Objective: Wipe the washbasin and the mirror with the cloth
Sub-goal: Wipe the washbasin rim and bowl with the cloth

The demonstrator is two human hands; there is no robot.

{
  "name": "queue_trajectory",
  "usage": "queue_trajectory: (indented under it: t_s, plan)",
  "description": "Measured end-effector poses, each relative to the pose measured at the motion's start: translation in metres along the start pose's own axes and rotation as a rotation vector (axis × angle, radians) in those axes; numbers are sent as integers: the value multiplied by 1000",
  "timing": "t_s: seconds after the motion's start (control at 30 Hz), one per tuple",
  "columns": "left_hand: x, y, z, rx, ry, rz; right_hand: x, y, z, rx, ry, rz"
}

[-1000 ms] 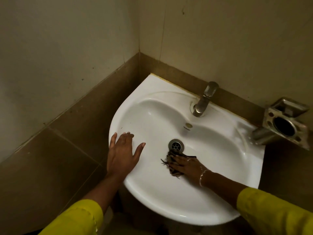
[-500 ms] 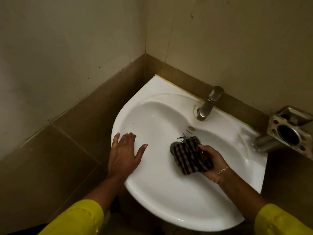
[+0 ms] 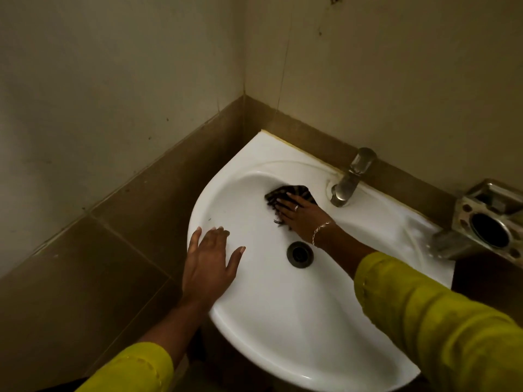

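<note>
Two hands work at one basin. The right hand (image 3: 300, 216) lies flat with straight, spread fingers, pressing the one dark striped cloth (image 3: 285, 192) against the far slope of the bowl; nothing is gripped. It wears one ring and one thin bracelet. The left hand (image 3: 210, 261) is released too, palm down with the fingers spread on the left rim of the white washbasin (image 3: 283, 349), the thumb reaching into the bowl. Both arms wear yellow sleeves (image 3: 441, 329).

The cloth sits just left of the single metal tap (image 3: 349, 179) and apart from the one round drain (image 3: 300, 254), which lies near the right wrist. The near half of the bowl is bare white, open between the two arms. The basin's far edge meets the brown tiles (image 3: 141, 210) in the corner of two pale walls. One metal holder (image 3: 486, 222) is fixed at the right, beside the basin's right end.

Half a second ago the cloth was bunched in the right hand over the drain; it has since gone farther and left, spread flat. The left hand has stayed put.
</note>
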State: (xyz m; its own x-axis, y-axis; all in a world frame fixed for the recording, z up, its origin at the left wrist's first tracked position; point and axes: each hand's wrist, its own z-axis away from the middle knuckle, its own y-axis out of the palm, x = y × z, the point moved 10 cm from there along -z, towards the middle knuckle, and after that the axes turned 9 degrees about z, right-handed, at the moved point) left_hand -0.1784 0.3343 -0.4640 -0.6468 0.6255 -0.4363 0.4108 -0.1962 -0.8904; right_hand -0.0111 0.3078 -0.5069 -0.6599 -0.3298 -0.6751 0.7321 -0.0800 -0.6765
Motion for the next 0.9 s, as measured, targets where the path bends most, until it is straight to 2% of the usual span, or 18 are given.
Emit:
queue_trajectory:
  t_s: [0.07,0.13,0.33,0.4,0.53,0.7,0.83,0.9]
  plan:
    - [1,0,-1,-3,1,-5,13,26,2,168,-56,85]
    - [1,2,0,0,13,-9,21,24,5,145,-70,133]
    - [0,2,-1,-9,16,-23,23,33,37,117,-40,38]
    - [0,1,-1,-15,21,-21,27,39,46,159,-63,22]
    - [-2,-1,-1,-34,38,-19,20,38,57,43,28,-191]
    - [-1,0,0,-25,42,-26,29,48,81,103,43,-296]
    - [0,2,0,-22,46,-23,28,53,95,128,221,-528]
    - [-1,2,0,-24,50,-17,28,50,101,227,314,-648]
